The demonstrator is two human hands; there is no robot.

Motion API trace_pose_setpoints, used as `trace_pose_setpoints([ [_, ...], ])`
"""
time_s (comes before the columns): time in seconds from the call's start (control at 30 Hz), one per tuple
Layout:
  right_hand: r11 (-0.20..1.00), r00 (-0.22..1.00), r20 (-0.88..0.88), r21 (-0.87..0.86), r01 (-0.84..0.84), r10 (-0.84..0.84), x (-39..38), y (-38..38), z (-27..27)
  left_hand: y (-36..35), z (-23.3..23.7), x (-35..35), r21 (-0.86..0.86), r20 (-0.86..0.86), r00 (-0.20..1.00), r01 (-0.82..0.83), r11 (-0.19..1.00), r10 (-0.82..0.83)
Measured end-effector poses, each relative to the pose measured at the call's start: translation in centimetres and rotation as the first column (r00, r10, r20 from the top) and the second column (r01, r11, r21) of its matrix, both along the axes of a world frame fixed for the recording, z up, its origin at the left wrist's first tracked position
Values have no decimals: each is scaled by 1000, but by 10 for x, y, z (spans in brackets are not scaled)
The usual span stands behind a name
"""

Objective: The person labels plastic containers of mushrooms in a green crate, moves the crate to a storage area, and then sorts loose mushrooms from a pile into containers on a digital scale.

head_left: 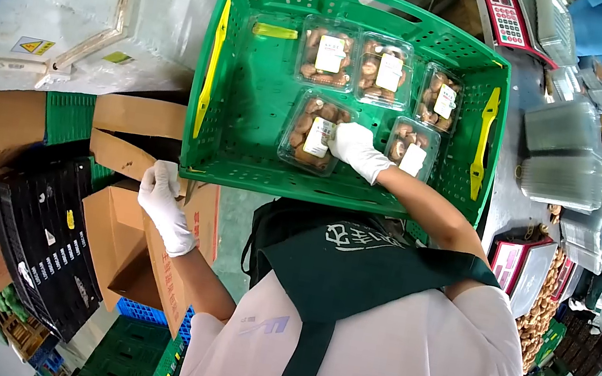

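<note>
White-gloved, the right hand (355,148) extends over the near edge of a green, perforated plastic crate (301,186), wrist inside the rim and forearm angled in from the near right corner. Its fingers are bent against the right side of a clear, rectangular plastic pack of brown mushrooms (304,131), which lies near the middle of the crate's near edge; whether they grip it cannot be told. The left hand (164,209), also white-gloved, is raised at the crate's near left corner with fingers curled; whether they hold anything cannot be told.

An open brown cardboard box (103,227) stands below the left hand. Right of the crate, a grey surface (508,163) carries stacked clear plastic trays (560,184). The right forearm crosses the near rim, beside the near right pack.

Count: five mushroom packs, three in the far row and two in the near row, each with a white label; two yellow handles (212,66), one each at the crate's left and right ends.
</note>
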State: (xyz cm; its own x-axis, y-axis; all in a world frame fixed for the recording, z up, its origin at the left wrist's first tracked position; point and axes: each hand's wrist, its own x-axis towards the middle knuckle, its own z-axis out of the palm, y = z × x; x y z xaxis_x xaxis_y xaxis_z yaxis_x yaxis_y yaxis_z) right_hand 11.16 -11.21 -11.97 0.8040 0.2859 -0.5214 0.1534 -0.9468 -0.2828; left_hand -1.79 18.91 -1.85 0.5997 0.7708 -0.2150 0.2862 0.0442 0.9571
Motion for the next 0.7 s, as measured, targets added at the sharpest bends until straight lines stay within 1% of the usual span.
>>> trace_pose_setpoints([
  [0.03,995,999,20,-95,-43,45,0,1,0,4,-6,-2,0,-3,1000,-1,1000,1],
  [0.07,993,996,61,-105,-61,68,-2,1,-5,7,-12,-4,-9,19,998,-62,998,62],
  [0.1,993,996,59,-104,-61,67,0,0,-6,10,-19,-6,-20,41,992,-122,992,123],
  [0.13,991,991,108,-116,-71,84,2,-4,-7,16,-29,-10,-47,35,988,-151,987,153],
  [0.17,988,982,158,-130,-80,100,2,-7,-7,23,-43,-15,-48,31,989,-146,988,148],
  [0.2,992,993,85,-108,-69,78,9,-8,23,30,-58,-20,-83,20,986,-166,983,168],
  [0.23,991,992,106,-116,-61,73,12,-15,18,37,-74,-26,-117,8,982,-185,976,187],
  [0.3,991,977,206,-135,-21,49,14,-33,8,44,-102,-40,-132,-7,988,-151,980,152],
  [0.33,989,980,196,-149,-1,30,15,-44,6,46,-117,-45,-129,-113,990,-96,987,82],
  [0.37,990,986,166,-144,1,23,14,-54,15,48,-132,-51,-131,-217,976,-40,991,11],
  [0.4,985,991,127,-164,47,-26,13,-62,27,51,-153,-60,-132,-217,976,-37,990,8],
  [0.43,978,993,91,-185,94,-78,12,-69,39,55,-174,-70,40,-341,924,196,980,-171],
  [0.47,974,985,110,-170,148,-131,10,-79,51,59,-184,-73,177,-483,820,436,882,-308],
  [0.5,966,974,129,-154,206,-187,7,-91,59,64,-183,-70,177,-481,817,446,877,-319],
  [0.53,948,936,195,-67,312,-294,3,-105,66,68,-182,-65,236,-599,770,433,870,-220],
  [0.57,920,877,309,-12,391,-368,-4,-118,78,71,-180,-59,296,-698,707,428,854,-112],
  [0.6,870,781,401,96,483,-478,-12,-136,82,72,-165,-50,241,-529,838,297,924,-132],
  [0.63,818,647,537,158,552,-541,-16,-150,90,78,-166,-38,274,-353,933,175,946,-71],
  [0.67,794,531,630,247,556,-567,-20,-163,106,83,-164,-24,192,-278,958,122,974,-65],
  [0.7,772,449,720,189,607,-529,-24,-181,114,80,-140,1,99,-196,979,80,992,-60],
])
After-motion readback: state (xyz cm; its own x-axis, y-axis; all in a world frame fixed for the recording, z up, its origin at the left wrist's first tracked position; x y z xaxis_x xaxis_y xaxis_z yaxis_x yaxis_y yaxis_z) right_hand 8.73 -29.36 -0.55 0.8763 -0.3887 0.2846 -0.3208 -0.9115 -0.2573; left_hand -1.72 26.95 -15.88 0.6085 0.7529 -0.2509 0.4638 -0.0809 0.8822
